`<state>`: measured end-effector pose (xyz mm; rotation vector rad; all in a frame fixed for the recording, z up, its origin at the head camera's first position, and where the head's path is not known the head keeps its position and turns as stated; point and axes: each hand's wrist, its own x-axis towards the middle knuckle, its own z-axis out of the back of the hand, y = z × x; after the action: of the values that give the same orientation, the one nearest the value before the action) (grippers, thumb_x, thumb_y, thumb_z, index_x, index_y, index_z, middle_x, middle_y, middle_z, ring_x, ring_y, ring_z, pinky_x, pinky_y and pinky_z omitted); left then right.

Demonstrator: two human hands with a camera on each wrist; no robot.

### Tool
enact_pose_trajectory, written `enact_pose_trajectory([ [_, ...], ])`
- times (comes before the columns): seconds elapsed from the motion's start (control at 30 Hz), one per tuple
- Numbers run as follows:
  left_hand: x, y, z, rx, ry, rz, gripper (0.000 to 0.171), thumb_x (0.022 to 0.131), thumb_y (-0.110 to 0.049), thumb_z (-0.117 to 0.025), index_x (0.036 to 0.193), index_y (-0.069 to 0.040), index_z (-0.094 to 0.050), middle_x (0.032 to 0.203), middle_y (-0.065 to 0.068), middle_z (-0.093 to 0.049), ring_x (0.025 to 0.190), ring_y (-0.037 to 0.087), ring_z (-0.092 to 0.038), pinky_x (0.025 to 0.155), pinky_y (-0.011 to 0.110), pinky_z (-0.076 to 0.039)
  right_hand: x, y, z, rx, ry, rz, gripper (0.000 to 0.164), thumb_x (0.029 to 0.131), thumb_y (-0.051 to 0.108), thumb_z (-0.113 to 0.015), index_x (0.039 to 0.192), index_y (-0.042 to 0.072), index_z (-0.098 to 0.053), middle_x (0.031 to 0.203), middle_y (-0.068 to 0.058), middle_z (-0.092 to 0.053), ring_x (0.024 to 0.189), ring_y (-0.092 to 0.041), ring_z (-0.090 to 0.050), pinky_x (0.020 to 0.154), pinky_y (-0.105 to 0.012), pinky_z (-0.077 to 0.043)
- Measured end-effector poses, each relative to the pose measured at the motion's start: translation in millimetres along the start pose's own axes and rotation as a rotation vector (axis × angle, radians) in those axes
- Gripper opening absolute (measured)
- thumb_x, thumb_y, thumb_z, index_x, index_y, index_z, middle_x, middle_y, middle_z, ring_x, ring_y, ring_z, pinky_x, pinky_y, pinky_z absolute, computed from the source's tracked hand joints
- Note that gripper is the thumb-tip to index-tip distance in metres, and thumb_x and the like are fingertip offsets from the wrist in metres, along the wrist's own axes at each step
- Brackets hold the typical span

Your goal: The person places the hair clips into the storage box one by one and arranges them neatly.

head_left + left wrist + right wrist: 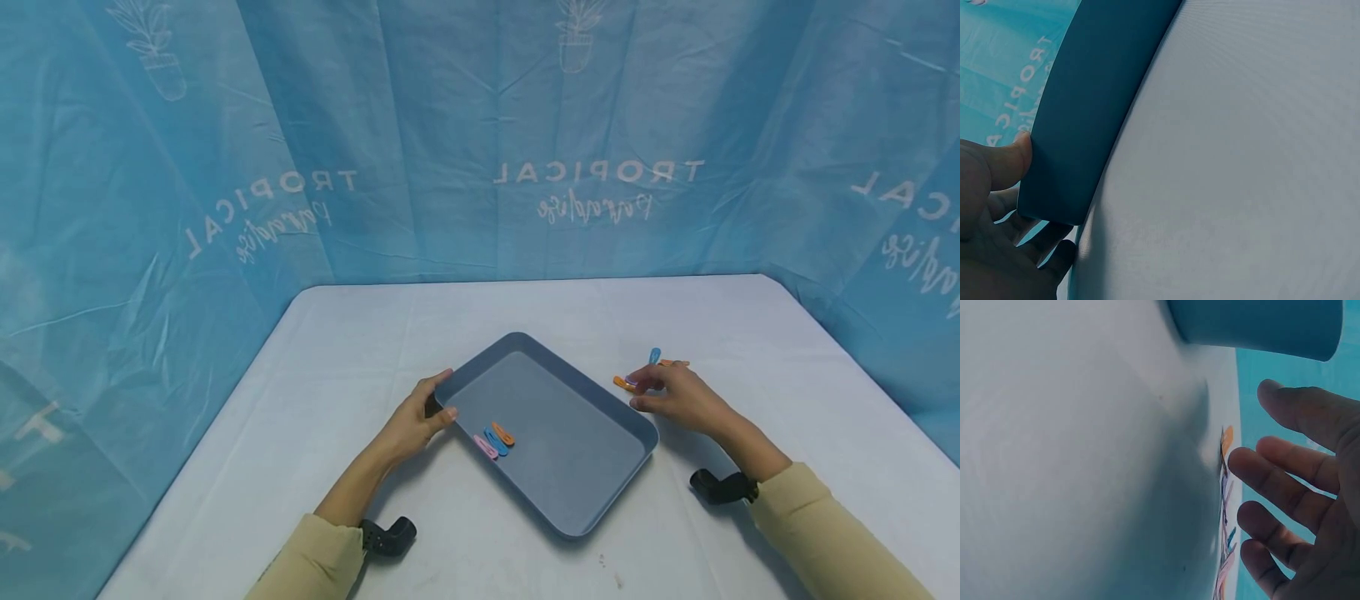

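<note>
My left hand [415, 421] grips the left corner of a grey-blue rectangular tray [551, 492], thumb at the rim and fingers around the outside. In the left wrist view the tray's outer wall [1085, 119] stands beside the thumb. Inside the tray, near that corner, lie a pink hair clip [485, 447], a blue hair clip [496, 442] and an orange hair clip [503, 434]. Past the tray's right side, my right hand [684, 398] hovers over several loose hair clips, fingers spread and slightly bent. An orange clip [622, 383] and a blue clip [655, 356] show around its fingers.
A white cloth covers the table [360, 350]. Behind and beside it hangs a blue curtain [450, 125] with printed lettering. Each wrist wears a black camera, one on the left [390, 537] and one on the right [720, 486].
</note>
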<state>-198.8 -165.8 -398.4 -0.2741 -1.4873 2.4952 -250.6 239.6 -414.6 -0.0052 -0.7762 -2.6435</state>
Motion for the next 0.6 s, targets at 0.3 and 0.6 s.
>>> enact_pose_trajectory([
  [0.3,12.7,25.4,-1.9,0.027,-0.016,-0.02,0.065,0.095,-0.022,-0.057,0.151,-0.018,-0.024,0.156,0.015,-0.02,0.145,0.039,-0.012,0.112,0.06,-0.022,1,-5,-1,-0.047,-0.016,-0.039,0.036,0.081,0.019,-0.073,0.114,0.006,-0.066,0.095,-0.006,-0.07,0.099,-0.028,-0.058,0.086,-0.048,-0.042],
  [0.6,13.5,27.2,-2.0,0.026,-0.013,-0.021,0.065,0.095,-0.021,-0.057,0.151,-0.017,-0.023,0.156,0.015,-0.021,0.145,0.04,-0.013,0.111,0.06,-0.023,2,-12,3,-0.047,-0.012,-0.115,0.04,0.083,0.022,-0.071,0.118,0.004,-0.063,0.1,-0.01,-0.069,0.099,-0.029,-0.054,0.075,-0.036,-0.044],
])
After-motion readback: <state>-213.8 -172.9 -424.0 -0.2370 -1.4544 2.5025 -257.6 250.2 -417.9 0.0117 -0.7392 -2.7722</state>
